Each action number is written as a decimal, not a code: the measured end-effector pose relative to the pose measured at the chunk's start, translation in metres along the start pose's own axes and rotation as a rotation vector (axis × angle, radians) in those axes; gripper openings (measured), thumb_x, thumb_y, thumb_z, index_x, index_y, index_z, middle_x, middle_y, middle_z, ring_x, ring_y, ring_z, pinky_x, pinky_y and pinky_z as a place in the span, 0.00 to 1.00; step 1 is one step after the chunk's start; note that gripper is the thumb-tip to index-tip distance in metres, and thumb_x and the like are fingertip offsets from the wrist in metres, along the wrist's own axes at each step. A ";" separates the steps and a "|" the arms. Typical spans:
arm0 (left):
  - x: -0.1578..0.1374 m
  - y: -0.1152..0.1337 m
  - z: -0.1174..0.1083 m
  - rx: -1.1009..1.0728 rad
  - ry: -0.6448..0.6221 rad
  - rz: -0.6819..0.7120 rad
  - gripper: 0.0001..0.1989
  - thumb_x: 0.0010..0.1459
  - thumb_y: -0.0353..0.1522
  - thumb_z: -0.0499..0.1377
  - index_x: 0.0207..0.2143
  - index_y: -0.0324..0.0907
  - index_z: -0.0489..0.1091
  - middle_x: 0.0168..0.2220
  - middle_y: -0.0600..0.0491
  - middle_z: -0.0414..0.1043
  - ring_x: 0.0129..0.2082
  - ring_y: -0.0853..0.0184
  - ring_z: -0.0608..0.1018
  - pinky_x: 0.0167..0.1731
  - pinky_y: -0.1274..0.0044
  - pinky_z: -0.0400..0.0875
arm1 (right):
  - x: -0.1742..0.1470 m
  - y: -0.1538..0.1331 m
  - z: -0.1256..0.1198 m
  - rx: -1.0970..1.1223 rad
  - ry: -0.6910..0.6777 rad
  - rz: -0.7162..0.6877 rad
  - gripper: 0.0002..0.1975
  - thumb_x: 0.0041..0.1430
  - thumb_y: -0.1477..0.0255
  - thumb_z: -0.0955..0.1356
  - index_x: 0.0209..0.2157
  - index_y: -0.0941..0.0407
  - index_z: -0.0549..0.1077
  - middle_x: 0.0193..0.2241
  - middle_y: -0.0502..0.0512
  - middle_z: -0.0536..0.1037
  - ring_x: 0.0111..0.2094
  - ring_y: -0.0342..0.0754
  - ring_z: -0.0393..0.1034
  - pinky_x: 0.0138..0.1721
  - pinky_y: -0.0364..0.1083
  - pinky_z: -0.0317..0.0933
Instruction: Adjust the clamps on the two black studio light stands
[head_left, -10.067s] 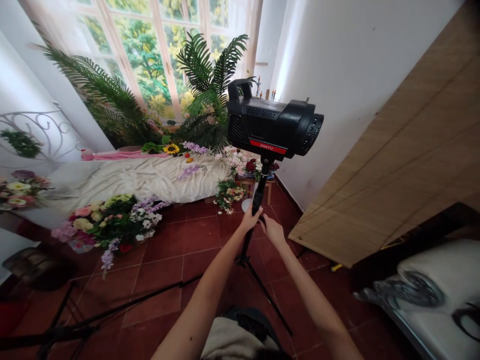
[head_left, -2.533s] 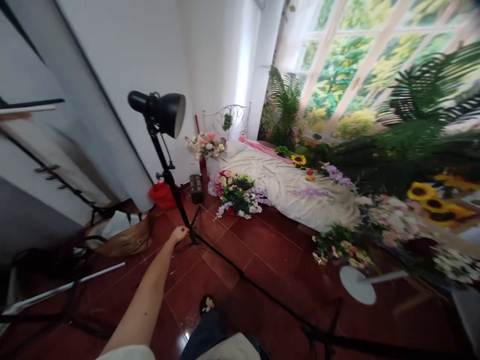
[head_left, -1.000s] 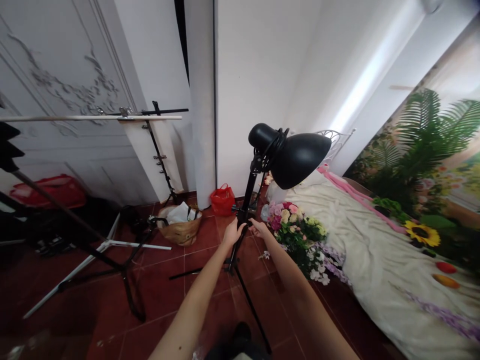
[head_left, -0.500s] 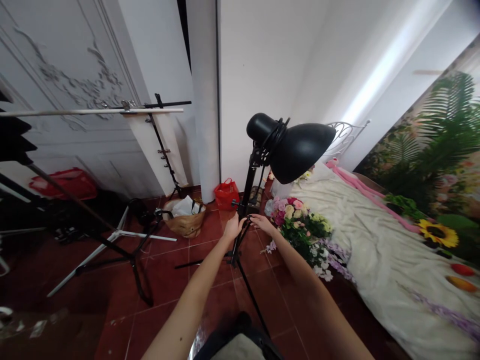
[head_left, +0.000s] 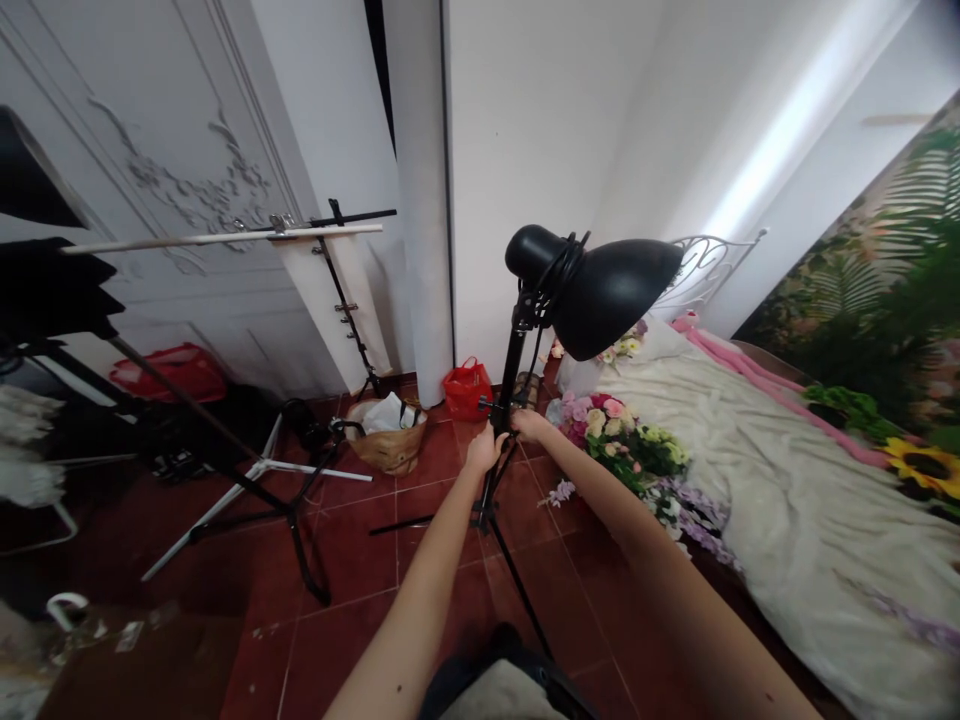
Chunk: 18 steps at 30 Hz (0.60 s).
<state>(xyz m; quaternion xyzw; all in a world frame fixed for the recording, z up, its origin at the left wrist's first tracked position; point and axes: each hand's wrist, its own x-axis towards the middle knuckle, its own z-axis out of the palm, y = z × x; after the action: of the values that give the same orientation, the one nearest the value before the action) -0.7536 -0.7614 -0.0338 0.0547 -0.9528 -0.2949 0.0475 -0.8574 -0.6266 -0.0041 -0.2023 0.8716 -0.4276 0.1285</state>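
A black studio lamp with a wide reflector (head_left: pixel 619 295) tops a black light stand (head_left: pixel 511 372) in front of me. Its power cord (head_left: pixel 559 285) is looped behind the reflector. My left hand (head_left: pixel 484 450) is closed around the stand's pole, below a small side knob (head_left: pixel 486 403). On the pole's right side, my right hand (head_left: pixel 529 427) is closed against the stand at about the same height, its fingertips partly hidden behind it. The stand's thin legs (head_left: pixel 517 575) spread over the red tiles.
A flower bouquet (head_left: pixel 615 430) lies beside a bed with a cream cover (head_left: pixel 772 490) on the right. A woven basket (head_left: pixel 390 450) and a red bag (head_left: pixel 466 390) are on the floor ahead. More tripod stands (head_left: pixel 300 550) spread their legs at left.
The view has swung slightly left, so the scene sits further right. My right hand has moved in closer around the stand; my left hand keeps its hold on the pole.
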 end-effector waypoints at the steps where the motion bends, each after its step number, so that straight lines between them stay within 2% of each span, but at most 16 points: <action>1: -0.001 0.001 0.000 0.001 0.006 0.000 0.29 0.62 0.46 0.42 0.59 0.38 0.52 0.43 0.39 0.73 0.42 0.57 0.78 0.40 0.72 0.69 | -0.010 0.005 0.003 -0.057 -0.015 -0.038 0.07 0.45 0.84 0.69 0.24 0.58 0.72 0.33 0.60 0.77 0.47 0.51 0.67 0.50 0.44 0.56; 4: -0.002 0.003 0.000 0.012 0.022 -0.006 0.29 0.62 0.47 0.42 0.59 0.38 0.53 0.44 0.37 0.73 0.42 0.56 0.77 0.41 0.71 0.68 | -0.045 0.022 0.018 -0.353 0.025 -0.180 0.11 0.55 0.81 0.63 0.39 0.58 0.72 0.45 0.63 0.74 0.51 0.52 0.63 0.54 0.48 0.53; 6: -0.001 0.004 0.001 0.018 0.020 -0.017 0.30 0.62 0.47 0.42 0.59 0.37 0.53 0.44 0.37 0.73 0.42 0.56 0.77 0.42 0.71 0.68 | -0.067 0.035 0.029 -0.528 0.116 -0.236 0.19 0.59 0.80 0.58 0.51 0.59 0.67 0.53 0.63 0.68 0.54 0.51 0.60 0.54 0.49 0.54; 8: -0.001 0.004 0.002 0.017 0.018 -0.025 0.30 0.61 0.47 0.42 0.59 0.37 0.52 0.44 0.37 0.73 0.42 0.56 0.77 0.42 0.72 0.68 | -0.085 0.048 0.041 -0.586 0.193 -0.229 0.25 0.58 0.80 0.57 0.57 0.58 0.60 0.60 0.61 0.59 0.57 0.51 0.56 0.54 0.48 0.55; 10: 0.000 0.004 0.003 0.015 0.021 -0.026 0.30 0.61 0.47 0.42 0.59 0.38 0.52 0.44 0.38 0.73 0.42 0.56 0.77 0.41 0.72 0.68 | -0.099 0.062 0.051 -0.618 0.175 -0.215 0.27 0.55 0.81 0.59 0.58 0.56 0.60 0.64 0.57 0.50 0.59 0.51 0.52 0.54 0.48 0.56; 12: 0.000 0.004 0.004 0.015 0.021 -0.028 0.30 0.61 0.48 0.42 0.59 0.38 0.53 0.44 0.38 0.73 0.42 0.56 0.77 0.41 0.72 0.68 | -0.110 0.077 0.059 -0.656 0.085 -0.165 0.24 0.52 0.81 0.62 0.52 0.55 0.67 0.65 0.56 0.47 0.59 0.53 0.53 0.53 0.49 0.57; 15: 0.000 0.004 0.003 0.015 0.011 -0.036 0.30 0.61 0.48 0.42 0.58 0.38 0.55 0.43 0.38 0.73 0.42 0.55 0.77 0.41 0.71 0.68 | -0.119 0.094 0.063 -0.675 0.025 0.013 0.16 0.50 0.78 0.64 0.43 0.57 0.72 0.64 0.61 0.50 0.57 0.57 0.57 0.52 0.52 0.57; 18: -0.001 0.004 0.003 0.015 0.012 -0.027 0.30 0.61 0.48 0.44 0.59 0.38 0.54 0.43 0.38 0.74 0.42 0.56 0.77 0.42 0.71 0.68 | -0.117 0.092 0.057 -0.586 0.092 0.064 0.19 0.50 0.75 0.66 0.45 0.58 0.71 0.61 0.65 0.55 0.57 0.58 0.57 0.54 0.53 0.54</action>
<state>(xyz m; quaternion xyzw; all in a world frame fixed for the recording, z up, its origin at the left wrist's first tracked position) -0.7537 -0.7566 -0.0343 0.0695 -0.9538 -0.2881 0.0490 -0.7536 -0.5617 -0.1057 -0.1834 0.9688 -0.1621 0.0383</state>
